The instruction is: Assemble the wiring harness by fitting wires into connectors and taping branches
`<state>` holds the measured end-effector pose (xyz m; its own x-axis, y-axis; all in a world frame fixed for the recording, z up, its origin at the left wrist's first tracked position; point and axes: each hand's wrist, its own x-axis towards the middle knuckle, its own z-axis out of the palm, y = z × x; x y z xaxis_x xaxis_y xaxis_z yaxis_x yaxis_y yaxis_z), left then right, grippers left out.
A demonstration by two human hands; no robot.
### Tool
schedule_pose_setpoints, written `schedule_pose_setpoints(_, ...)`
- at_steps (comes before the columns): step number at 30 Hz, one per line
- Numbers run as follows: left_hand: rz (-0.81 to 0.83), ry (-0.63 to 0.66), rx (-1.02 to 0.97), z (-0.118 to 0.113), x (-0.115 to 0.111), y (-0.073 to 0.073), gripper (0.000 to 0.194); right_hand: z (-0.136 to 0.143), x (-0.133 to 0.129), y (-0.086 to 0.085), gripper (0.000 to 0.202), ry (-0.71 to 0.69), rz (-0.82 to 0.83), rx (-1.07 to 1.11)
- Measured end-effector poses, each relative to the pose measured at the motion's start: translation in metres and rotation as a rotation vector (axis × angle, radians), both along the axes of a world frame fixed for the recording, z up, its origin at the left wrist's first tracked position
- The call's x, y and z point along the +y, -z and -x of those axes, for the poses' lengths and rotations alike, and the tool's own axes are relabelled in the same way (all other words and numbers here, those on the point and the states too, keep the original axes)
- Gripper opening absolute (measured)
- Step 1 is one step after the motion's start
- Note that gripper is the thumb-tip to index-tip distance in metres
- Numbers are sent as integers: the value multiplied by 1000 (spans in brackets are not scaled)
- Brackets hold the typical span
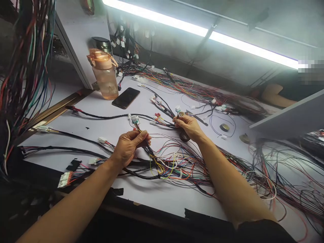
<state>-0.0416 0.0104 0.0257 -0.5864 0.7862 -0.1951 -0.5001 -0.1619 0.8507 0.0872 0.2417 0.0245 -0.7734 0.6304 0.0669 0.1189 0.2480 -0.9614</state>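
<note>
My left hand [130, 145] is closed around a bundle of wires [152, 155], just below a white and green connector [135, 119]. In my right hand [188, 126] is a cable end, pinched between thumb and fingers, with a round connector [180, 114] at its tip. Close beside it stands a white round connector [178, 108]. Below my right hand a dark rounded object [184, 136] is partly hidden. Black-sleeved harness branches [76, 136] with white plugs run leftward across the white table [162, 194]. Loose coloured wires [182, 165] lie between my forearms.
A peach water bottle [105, 77] and a black phone [126, 98] stand and lie at the back left. Long wires [177, 84] stretch along the rear. A thick wire bundle [30, 67] hangs at left. Another person's arm [275, 96] shows at the right behind a panel [288, 113].
</note>
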Motion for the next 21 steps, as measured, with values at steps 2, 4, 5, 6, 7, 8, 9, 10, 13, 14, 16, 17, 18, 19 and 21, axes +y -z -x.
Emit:
schedule_pose_setpoints(2,-12,5,50,-1,-1,0,25,-1,0,0,35,-19,-14,4)
schedule_pose_setpoints(4,-24,11,113,-2,-2,1,24,-2,-1,0,36,-31,-39,-4)
schedule_pose_setpoints(5,-32,12,143,-3,-2,1,23,-2,-1,0,36,-34,-53,-12)
schedule_pose_setpoints(6,-38,13,169,-4,-2,1,22,-2,-2,0,36,-34,-67,-22)
schedule_pose_setpoints(7,-42,11,191,-4,-3,1,22,-3,-2,0,36,-34,-78,-31)
schedule_pose_setpoints(8,-44,7,212,-5,-3,2,21,-3,-2,0,36,-33,-87,-38)
schedule_pose_setpoints(9,-45,3,234,-5,-4,2,21,-4,-2,1,37,-33,-91,-41)
schedule_pose_setpoints(10,-48,-1,265,-6,-4,2,21,-4,-2,2,37,-32,-93,-41)
schedule_pose_setpoints(13,-61,-11,429,-7,-8,2,18,-5,-3,4,38,-27,-76,-36)
schedule_pose_setpoints(14,-63,-16,496,-8,-10,2,17,-5,-3,4,38,-24,-66,-34)
schedule_pose_setpoints(16,-60,-30,618,-9,-13,2,15,-5,-4,5,39,-18,-55,-33)
schedule_pose_setpoints(17,-56,-35,665,-9,-14,1,14,-5,-4,6,39,-12,-56,-30)
schedule_pose_setpoints(18,-53,-38,705,-9,-15,1,14,-5,-4,7,39,-7,-60,-27)
schedule_pose_setpoints(19,-53,-40,738,-9,-16,1,13,-5,-4,7,39,-3,-65,-24)
schedule_pose_setpoints(21,-55,-41,788,-8,-16,0,12,-5,-4,9,37,-3,-71,-20)
